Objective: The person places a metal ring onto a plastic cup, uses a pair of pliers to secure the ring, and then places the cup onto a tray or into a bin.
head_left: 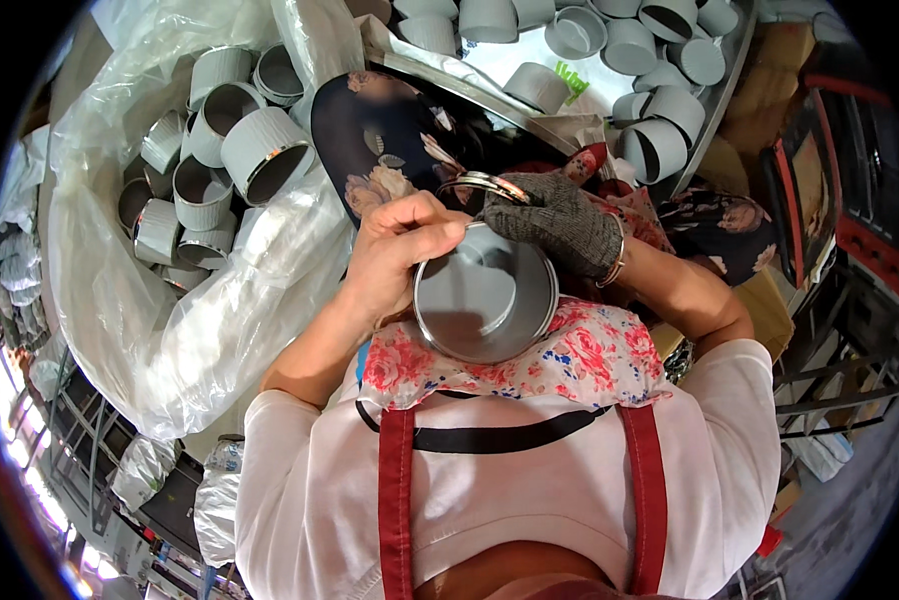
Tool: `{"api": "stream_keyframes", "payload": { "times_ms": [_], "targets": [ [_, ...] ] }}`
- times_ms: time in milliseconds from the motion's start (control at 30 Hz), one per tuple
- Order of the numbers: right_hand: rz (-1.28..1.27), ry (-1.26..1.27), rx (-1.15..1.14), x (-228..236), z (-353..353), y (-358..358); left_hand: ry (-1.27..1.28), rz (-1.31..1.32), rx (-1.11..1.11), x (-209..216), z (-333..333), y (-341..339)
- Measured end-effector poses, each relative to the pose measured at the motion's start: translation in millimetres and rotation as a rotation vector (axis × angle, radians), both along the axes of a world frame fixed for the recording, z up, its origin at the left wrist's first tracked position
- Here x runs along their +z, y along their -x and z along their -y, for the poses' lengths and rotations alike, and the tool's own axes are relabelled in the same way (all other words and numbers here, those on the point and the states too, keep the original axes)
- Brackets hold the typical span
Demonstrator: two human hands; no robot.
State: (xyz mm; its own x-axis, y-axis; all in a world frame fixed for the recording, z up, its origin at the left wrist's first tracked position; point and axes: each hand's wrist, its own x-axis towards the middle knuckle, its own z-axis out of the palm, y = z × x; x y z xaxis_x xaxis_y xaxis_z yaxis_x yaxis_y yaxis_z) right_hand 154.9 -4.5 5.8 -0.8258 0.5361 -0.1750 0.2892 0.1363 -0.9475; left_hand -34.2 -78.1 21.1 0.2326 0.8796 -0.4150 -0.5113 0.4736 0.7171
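The cup (484,325) is grey, the straps (646,490) red, the cloth (604,350) pink-flowered.

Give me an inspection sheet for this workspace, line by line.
Surface: metal tray ahead, a white sheet in it under loose cups.
Things: grey cup before the body, open end toward the camera; shiny rings beyond it.
Clutter: clear plastic bag at left, holding more cups.
Hands: bare left hand grips the cup's rim; gloved right hand holds the rings.
Cables: nothing seen.
Surroundings: red-and-black frame at right.
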Motion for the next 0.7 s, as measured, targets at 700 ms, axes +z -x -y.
{"api": "stream_keyframes", "payload": {
  "times_ms": [700],
  "targets": [
    [0.732, -0.906, 0.83, -209, -191, -49, -0.343, -0.889, 0.826, 29, 9, 77]
  ]
}}
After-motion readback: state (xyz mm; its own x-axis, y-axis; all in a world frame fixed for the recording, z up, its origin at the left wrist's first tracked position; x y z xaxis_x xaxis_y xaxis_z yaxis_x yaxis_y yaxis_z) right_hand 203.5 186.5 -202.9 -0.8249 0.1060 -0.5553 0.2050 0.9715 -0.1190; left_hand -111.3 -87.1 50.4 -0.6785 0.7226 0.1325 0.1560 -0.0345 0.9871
